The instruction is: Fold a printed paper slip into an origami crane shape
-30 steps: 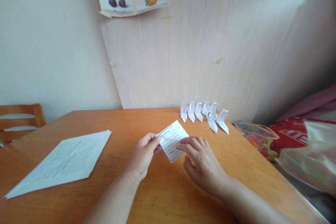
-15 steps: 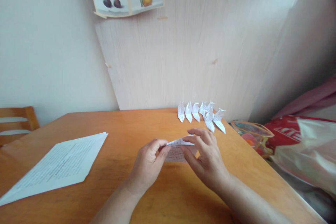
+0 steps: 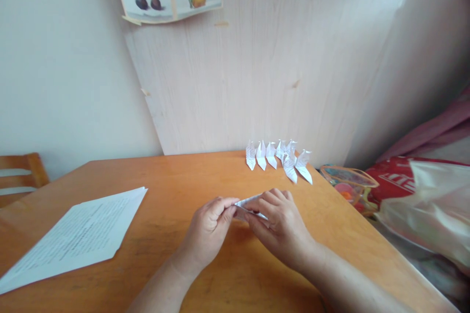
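Between my hands, just above the table, is a small folded piece of printed paper (image 3: 243,211). My left hand (image 3: 210,227) pinches its left corner between thumb and forefinger. On the other side, my right hand (image 3: 281,222) is closed over the paper, fingers on top and thumb at the near side, hiding much of it. Several folded paper cranes (image 3: 261,155) stand beyond my hands near the table's back right corner.
A stack of printed sheets (image 3: 79,234) lies on the left of the wooden table (image 3: 176,176). Past the right edge are an orange-rimmed mesh basket (image 3: 348,181) and plastic bags (image 3: 422,210). A wooden chair (image 3: 22,171) stands at the far left.
My right fingers have come down and closed on the paper, where they were raised and spread. The paper has tilted, showing less of its printed face. The camera view has shifted slightly.
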`<state>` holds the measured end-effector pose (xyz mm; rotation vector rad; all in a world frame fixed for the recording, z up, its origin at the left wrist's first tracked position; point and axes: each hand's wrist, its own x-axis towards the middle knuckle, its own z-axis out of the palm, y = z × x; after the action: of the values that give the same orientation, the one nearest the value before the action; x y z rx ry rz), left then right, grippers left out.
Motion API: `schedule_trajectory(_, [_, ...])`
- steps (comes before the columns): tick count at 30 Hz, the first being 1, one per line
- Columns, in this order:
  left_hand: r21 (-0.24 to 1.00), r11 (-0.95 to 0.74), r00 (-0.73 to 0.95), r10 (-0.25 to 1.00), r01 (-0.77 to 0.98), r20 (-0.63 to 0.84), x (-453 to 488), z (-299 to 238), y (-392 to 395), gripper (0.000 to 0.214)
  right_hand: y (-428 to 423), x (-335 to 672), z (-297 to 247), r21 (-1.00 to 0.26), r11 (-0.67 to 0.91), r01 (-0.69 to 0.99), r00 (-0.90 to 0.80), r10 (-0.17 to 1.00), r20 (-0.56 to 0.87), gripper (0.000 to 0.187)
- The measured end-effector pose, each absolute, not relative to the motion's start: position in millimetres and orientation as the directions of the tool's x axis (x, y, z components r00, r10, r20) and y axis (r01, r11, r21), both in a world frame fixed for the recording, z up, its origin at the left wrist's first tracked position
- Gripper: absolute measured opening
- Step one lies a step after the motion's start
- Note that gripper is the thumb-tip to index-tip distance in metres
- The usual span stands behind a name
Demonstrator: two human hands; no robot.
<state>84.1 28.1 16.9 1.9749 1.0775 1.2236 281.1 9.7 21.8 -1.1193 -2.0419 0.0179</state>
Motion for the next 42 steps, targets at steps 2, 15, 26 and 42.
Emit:
schedule_trajectory(2, [0.791, -0.517, 0.270, 0.854, 0.328, 0.446, 84, 17, 28, 0.021, 9, 281, 22, -0.364, 0.620, 0.696, -0.306, 0.714, 0.630, 0.013])
schedule_trajectory(15, [0.784, -0.517, 0.304, 0.851, 0.343, 0.428, 77, 14, 35, 0.021, -3, 284, 34, -0.493, 0.667, 0.559, -0.284, 0.712, 0.643, 0.017])
schedule_trajectory(26, [0.930, -0.341, 0.341, 0.897, 0.136, 0.279, 76, 18, 38, 0.020, 16, 295, 25, -0.590, 0.604, 0.536, -0.042, 0.717, 0.696, 0.032])
schedule_trajectory(42, [0.984, -0.177, 0.424, 0.894, 0.030, 0.148, 75, 17, 36, 0.025, 7, 284, 26, -0.506, 0.609, 0.611, -0.198, 0.736, 0.647, 0.007])
